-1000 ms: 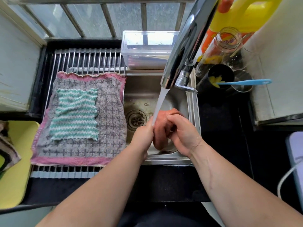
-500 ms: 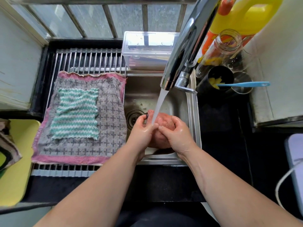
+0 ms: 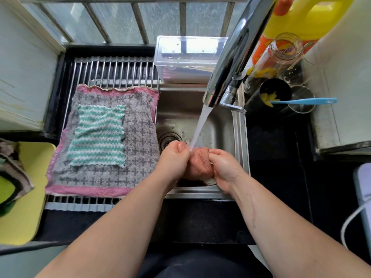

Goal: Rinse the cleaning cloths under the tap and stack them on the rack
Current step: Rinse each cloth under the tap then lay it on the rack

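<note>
Hands: we held both over the sink (image 3: 239, 137). Our left hand (image 3: 174, 159) pinched the salmon cloth (image 3: 199, 164) at its left edge with curled fingers, and our right hand (image 3: 222, 167) gripped its right side.
Why that grip: holding it from both sides, we judged, kept the wad open under the water so the stream hit fabric.
Yellow tray (image 3: 30, 189): sat at far left with crumpled fabric on its edge, perhaps waiting its turn.
Rack (image 3: 112, 71): its bars lay just left of the sink, close enough for a short carry.
Grey cloth (image 3: 140, 141): was spread flat on the rack, pink border showing all round.
Green striped cloth (image 3: 98, 135): lay flat on the grey one. We took this for the stack already begun, kept level for the next layer.
Salmon cloth, axis: it was bunched between our hands above the basin. Its longer run went from the stream toward us, with the near end drooping.
Tap (image 3: 230, 67): was running, its stream (image 3: 198, 127) slanting down-left onto the cloth's far end.
Right counter: a jar (image 3: 277, 57) and a blue-handled brush (image 3: 305, 101) stood well apart from the work.
</note>
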